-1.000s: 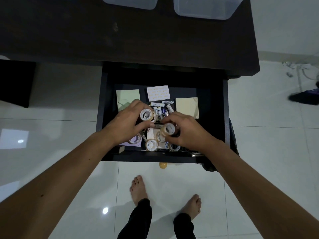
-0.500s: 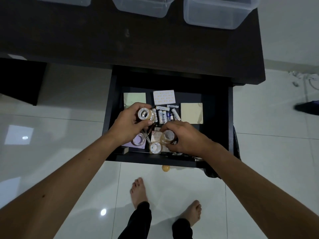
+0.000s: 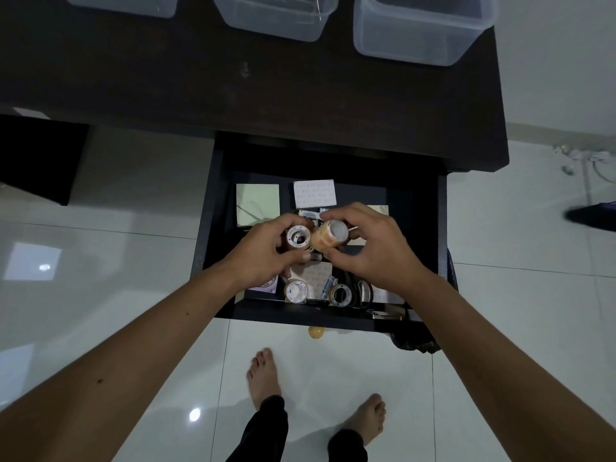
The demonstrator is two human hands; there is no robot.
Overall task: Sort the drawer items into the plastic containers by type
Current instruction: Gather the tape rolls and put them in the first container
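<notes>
Left hand: the left hand (image 3: 263,258) grips a tape roll (image 3: 297,237), fingers curled round it, at frame centre above the open drawer (image 3: 213,228).
Right hand: the right hand (image 3: 376,251) pinches a second, paler tape roll (image 3: 330,236) between thumb and fingers; the two rolls sit just beside each other, nearly touching.
Change: a moment ago the right hand was low in the drawer's near half with its roll; now it is up level with the left, both rolls lifted off the clutter.
Left behind: two more tape rolls (image 3: 296,291) near the drawer's front edge, scissors (image 3: 365,293) beside them, paper pads (image 3: 257,203) and batteries (image 3: 310,213) toward the back.
Containers: three plastic containers (image 3: 416,51) on the desk (image 3: 166,78), top of frame, well apart from the hands.
Meaning: looks like tape is being gathered as one type; the carry to a container is not yet done.
</notes>
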